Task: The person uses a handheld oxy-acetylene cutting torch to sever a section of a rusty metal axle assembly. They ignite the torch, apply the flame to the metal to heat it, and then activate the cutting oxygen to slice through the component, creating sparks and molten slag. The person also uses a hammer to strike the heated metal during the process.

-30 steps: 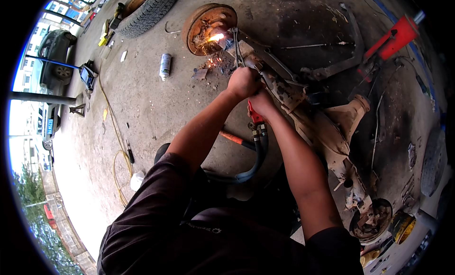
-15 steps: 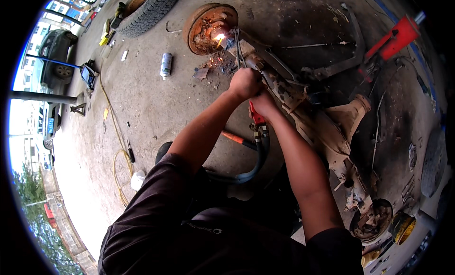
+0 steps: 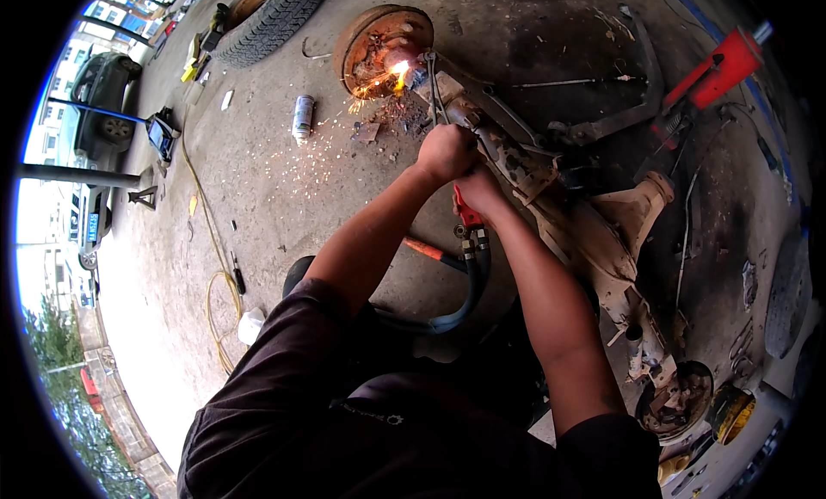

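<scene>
Both hands are closed on a gas cutting torch [image 3: 467, 208] with a red handle. My left hand [image 3: 446, 152] wraps round its forward part, just below the thin metal tubes. Behind it and touching it, my right hand [image 3: 482, 189] grips the red handle, where hoses [image 3: 471, 280] join. A bright flame and sparks burst at the torch tip, which meets the hub end of a rusty vehicle axle [image 3: 594, 237]. The round rusty brake drum or backing plate [image 3: 348, 53] stands around that end. Glare hides the exact cutting point.
A spray can [image 3: 302, 117] lies left of the sparks. Beyond is a large tyre [image 3: 280, 24]. A yellow hose [image 3: 205, 198] runs along the floor at left. A red jack-like tool [image 3: 718, 73] stands at far right, near a bent metal frame [image 3: 645, 95].
The flame at the hub is larger and brighter, and sparks now spray left and scatter across the floor towards the can. Both hands hold almost the same place.
</scene>
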The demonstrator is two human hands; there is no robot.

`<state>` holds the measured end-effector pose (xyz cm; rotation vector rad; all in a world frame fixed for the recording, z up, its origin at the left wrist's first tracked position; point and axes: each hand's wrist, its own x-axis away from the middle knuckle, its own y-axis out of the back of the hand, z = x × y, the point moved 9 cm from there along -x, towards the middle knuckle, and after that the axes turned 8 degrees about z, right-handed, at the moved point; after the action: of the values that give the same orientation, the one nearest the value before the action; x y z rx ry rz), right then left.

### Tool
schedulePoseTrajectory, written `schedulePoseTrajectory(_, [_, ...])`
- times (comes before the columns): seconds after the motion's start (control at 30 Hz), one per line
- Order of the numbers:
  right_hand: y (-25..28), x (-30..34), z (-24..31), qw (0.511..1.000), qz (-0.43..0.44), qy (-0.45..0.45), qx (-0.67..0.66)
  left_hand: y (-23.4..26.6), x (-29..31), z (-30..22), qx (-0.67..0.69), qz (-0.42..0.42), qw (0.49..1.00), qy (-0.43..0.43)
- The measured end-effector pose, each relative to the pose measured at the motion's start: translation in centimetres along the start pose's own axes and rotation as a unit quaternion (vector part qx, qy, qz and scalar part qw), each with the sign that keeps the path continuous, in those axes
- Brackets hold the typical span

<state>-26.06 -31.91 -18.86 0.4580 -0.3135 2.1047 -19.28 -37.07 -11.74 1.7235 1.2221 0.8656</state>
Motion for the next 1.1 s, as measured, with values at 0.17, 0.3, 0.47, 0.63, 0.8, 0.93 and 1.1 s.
schedulePoseTrajectory(0.17, [-0.5, 0.8, 0.5, 0.999, 0.014, -0.021, -0.041, 0.0, 0.2, 0.0, -0.003, 0.0, 1.0, -0.004])
schedulePoseTrajectory(0.3, [-0.6, 1.2, 0.5, 0.997, 0.02, -0.042, -0.056, 0.2, 0.4, 0.0, 0.005, 0.006, 1.0, 0.004])
schedulePoseTrajectory(0.47, [-0.4, 0.8, 0.1, 0.999, 0.002, -0.027, -0.03, 0.1, 0.4, 0.1, 0.006, 0.006, 1.0, 0.011])
schedulePoseTrajectory(0.63, [-0.2, -0.1, -0.7, 1.0, -0.005, -0.004, 0.011, 0.3, 0.6, 0.0, 0.017, 0.001, 1.0, 0.012])
schedulePoseTrajectory(0.8, [0.2, -1.8, -2.5, 0.998, -0.01, 0.016, 0.062, 0.4, 0.7, -0.1, 0.037, -0.01, 0.999, 0.005])
schedulePoseTrajectory(0.93, [-0.2, -1.6, -2.4, 0.998, -0.012, 0.004, 0.056, 0.5, 1.1, 0.2, 0.035, -0.011, 0.999, 0.007])
schedulePoseTrajectory(1.1, [0.0, -2.4, -3.3, 0.996, -0.013, 0.029, 0.084, 0.5, 1.0, -0.1, 0.034, -0.016, 0.999, -0.002])
